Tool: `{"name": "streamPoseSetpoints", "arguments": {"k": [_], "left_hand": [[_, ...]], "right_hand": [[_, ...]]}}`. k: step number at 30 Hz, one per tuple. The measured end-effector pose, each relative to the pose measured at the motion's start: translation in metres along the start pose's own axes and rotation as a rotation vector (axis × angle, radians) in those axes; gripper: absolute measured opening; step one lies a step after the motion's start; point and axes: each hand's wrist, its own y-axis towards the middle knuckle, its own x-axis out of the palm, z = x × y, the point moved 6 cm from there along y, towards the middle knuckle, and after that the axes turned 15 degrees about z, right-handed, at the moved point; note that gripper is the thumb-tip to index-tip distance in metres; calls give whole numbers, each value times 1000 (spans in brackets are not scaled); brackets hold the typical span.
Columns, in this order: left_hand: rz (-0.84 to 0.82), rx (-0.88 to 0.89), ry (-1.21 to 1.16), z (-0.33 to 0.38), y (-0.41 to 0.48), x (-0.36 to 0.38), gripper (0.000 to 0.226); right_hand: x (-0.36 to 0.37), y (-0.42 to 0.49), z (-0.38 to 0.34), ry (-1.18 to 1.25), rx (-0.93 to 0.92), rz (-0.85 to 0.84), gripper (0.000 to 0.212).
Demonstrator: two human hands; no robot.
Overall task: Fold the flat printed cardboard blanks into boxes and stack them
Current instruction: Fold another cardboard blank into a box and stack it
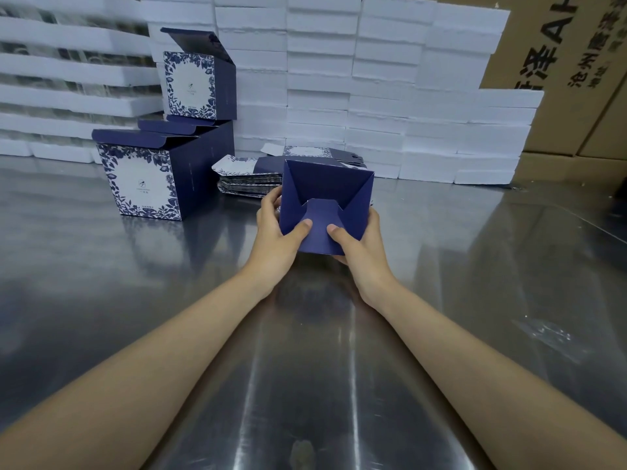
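**Centre:** half-folded box (pixel 326 195), plain navy, raised and tilted with its bottom facing near, the bottom flaps partly tucked and one tongue flap projecting. **Just behind it:** pile of flat blanks (pixel 249 184), blue floral print on white. **Far left:** erected box (pixel 142 184), lid flaps open. A stacked box (pixel 195 84) sits higher just behind it.

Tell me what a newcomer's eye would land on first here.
First, the dark blue half-folded box at centre, gripped by the left hand and right hand, thumbs on its flap. Then, at left, the upper printed box standing above the lower printed box, lids open. Behind everything rises a wall of white foam blocks.
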Motion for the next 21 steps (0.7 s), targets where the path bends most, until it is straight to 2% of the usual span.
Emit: {"name": "streamPoseSetpoints", "arguments": {"k": [15,21], "left_hand": [[6,16,6,-2,3,-2,55],[10,-54,-37,-4,7,-3,63]], "right_hand": [[1,1,1,1,-28,-22,64],[0,0,-3,88,-18,-8,48]]}}
